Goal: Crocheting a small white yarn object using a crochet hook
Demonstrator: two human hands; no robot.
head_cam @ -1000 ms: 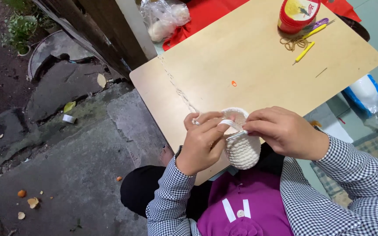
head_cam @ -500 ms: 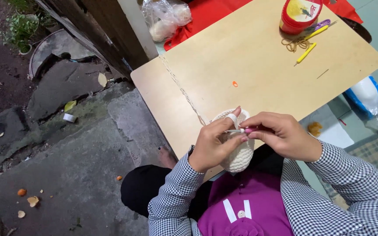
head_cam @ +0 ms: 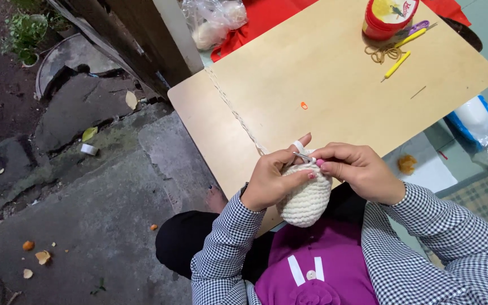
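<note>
Cradling cream crocheted pouch (head_cam: pixel 307 199) in left hand (head_cam: pixel 271 182), just off near edge of wooden surface (head_cam: pixel 334 85); right hand (head_cam: pixel 357 170) pinching crochet hook (head_cam: pixel 304 157) at rim. Judging it soft, light, squashy (gripping body, not open stitches).

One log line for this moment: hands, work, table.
left hand: grips cream crochet piece | right hand: holds hook at its top edge | yarn: trails across table

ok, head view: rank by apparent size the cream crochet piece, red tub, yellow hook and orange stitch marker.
1. cream crochet piece, held in both hands, nearest the camera, so it looks bigger
2. red tub, partly cut off
3. yellow hook
4. orange stitch marker
</note>
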